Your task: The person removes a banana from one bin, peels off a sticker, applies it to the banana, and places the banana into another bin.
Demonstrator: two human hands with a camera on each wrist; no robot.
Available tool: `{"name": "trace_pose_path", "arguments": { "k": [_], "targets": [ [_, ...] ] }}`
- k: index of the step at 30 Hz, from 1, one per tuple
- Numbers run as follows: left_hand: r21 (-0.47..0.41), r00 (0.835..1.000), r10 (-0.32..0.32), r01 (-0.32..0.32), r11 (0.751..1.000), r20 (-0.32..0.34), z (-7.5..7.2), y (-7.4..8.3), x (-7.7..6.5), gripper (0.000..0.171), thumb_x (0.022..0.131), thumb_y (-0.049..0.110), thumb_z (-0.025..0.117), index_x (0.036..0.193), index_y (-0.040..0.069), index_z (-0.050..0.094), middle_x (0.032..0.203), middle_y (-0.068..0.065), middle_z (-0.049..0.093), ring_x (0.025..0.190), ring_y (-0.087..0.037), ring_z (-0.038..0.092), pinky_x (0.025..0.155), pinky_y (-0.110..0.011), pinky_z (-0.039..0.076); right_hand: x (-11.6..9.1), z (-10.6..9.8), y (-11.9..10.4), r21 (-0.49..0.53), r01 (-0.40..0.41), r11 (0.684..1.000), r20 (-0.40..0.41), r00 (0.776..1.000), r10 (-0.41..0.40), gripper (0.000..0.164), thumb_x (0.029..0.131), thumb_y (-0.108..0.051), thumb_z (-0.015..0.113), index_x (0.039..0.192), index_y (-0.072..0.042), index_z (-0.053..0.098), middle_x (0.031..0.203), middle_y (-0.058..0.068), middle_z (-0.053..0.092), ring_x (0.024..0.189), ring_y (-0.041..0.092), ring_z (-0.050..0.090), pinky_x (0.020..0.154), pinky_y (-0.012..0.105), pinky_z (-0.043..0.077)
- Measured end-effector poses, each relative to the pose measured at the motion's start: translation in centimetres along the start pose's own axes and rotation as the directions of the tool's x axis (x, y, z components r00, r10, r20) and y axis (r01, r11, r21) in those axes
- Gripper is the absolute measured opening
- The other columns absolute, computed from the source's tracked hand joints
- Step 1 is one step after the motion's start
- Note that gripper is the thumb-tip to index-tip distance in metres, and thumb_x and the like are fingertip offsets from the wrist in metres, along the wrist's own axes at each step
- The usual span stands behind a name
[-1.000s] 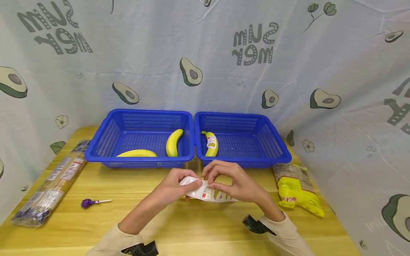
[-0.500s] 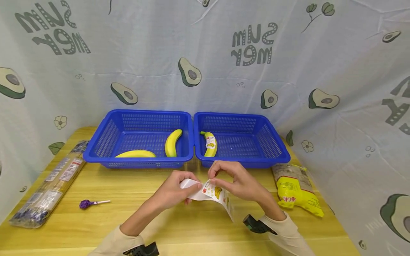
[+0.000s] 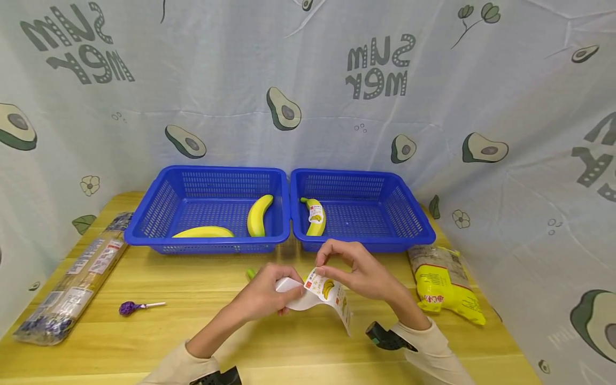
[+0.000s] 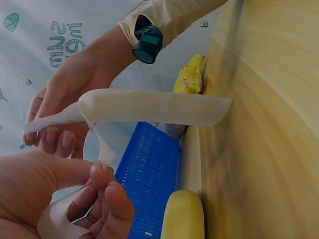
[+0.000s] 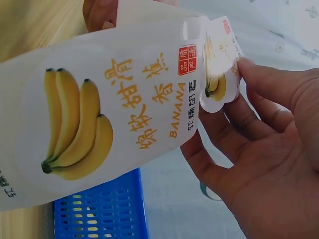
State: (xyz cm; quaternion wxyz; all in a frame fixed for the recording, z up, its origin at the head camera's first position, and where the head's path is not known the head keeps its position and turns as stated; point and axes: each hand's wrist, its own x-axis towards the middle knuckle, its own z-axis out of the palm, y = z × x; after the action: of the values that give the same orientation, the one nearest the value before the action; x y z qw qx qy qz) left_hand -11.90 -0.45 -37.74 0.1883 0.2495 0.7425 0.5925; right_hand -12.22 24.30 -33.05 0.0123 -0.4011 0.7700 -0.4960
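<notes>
My left hand pinches a strip of banana stickers, whose free end curves down to the right. Between thumb and fingers, my right hand holds one banana sticker, partly lifted from the backing at the strip's bend. The strip's printed face shows a bunch of bananas and the word BANANA. Beneath the hands a banana lies on the table; in the head view only its green tip shows clearly, the rest being mostly covered by the hands and strip.
Two blue baskets stand side by side: the left basket holds two plain bananas, the right basket a banana with a sticker. A noodle pack and purple lollipop lie left, a yellow bag right.
The right hand has drawn a sticker's edge up and right, and the strip's free end has dropped to hang down. The left hand has shifted slightly lower, uncovering the banana's green tip.
</notes>
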Motion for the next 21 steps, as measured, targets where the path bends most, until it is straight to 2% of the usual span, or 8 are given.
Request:
{"name": "trace_pose_path", "arguments": {
  "k": [6,13,16,21],
  "targets": [
    [0.023,0.999,-0.001,0.0,1.0,0.033,0.5,-0.6,0.0,0.009,0.099,0.006,0.073,0.093,0.0,0.074,0.077,-0.003,0.067,0.049,-0.011,0.057,0.045,-0.021,0.049,0.0,0.0,-0.1,0.016,-0.027,1.0,0.002,1.0,0.027,0.016,0.1,0.009,0.069,0.103,-0.006,0.067,0.097,0.007,0.067,0.092,0.018,0.066,0.088,0.033,0.062],
    [0.048,0.998,-0.034,0.031,0.998,0.059,1.3,-1.5,-0.1,0.008,0.099,0.007,0.074,0.096,0.0,0.074,0.073,-0.003,0.068,0.047,-0.011,0.06,0.044,-0.028,0.054,0.3,0.3,0.3,0.002,-0.015,1.0,0.023,1.0,0.015,0.012,0.101,0.008,0.068,0.102,-0.004,0.067,0.096,0.008,0.067,0.09,0.018,0.066,0.086,0.031,0.063],
    [0.118,0.997,-0.051,0.044,0.992,0.063,1.6,-1.9,-0.1,0.012,0.099,0.008,0.073,0.088,0.004,0.072,0.063,0.001,0.066,0.045,-0.011,0.061,0.044,-0.026,0.052,0.3,0.4,0.4,0.012,-0.032,0.999,0.031,0.999,0.031,0.012,0.101,0.007,0.069,0.102,-0.004,0.069,0.096,0.007,0.068,0.089,0.017,0.066,0.086,0.03,0.063],
    [0.272,0.998,-0.058,0.048,0.961,0.031,2.0,-2.5,-0.4,0.022,0.097,0.008,0.07,0.075,0.012,0.069,0.054,0.008,0.062,0.042,-0.008,0.063,0.043,-0.022,0.044,0.2,0.5,0.6,0.008,-0.048,0.999,0.05,0.998,0.047,0.01,0.102,0.005,0.07,0.102,-0.005,0.071,0.095,0.009,0.069,0.09,0.017,0.067,0.086,0.033,0.063]
  ]
}}
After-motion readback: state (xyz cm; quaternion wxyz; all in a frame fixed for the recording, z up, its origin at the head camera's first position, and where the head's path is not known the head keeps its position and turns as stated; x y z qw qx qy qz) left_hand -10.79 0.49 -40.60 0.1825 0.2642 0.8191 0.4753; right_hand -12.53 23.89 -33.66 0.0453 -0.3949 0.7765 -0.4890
